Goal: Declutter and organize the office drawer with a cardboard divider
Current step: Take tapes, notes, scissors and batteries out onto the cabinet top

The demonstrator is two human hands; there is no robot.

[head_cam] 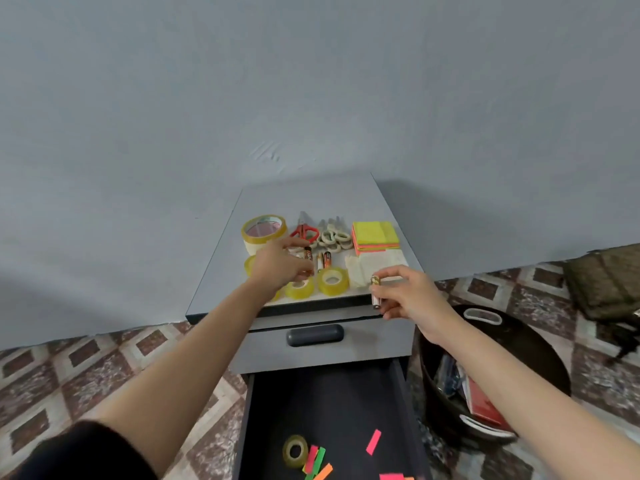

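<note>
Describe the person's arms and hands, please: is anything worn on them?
No gloves. The left hand and left forearm are uncovered; a black sleeve starts higher up, at the lower left corner. The right hand and right forearm are uncovered as far as the picture shows. No ring, watch or bracelet is visible.

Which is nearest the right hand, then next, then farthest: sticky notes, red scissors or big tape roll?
1. Sticky notes, just beyond the right hand gripping a battery.
2. Red scissors, in the middle.
3. Big tape roll, far left.
</note>
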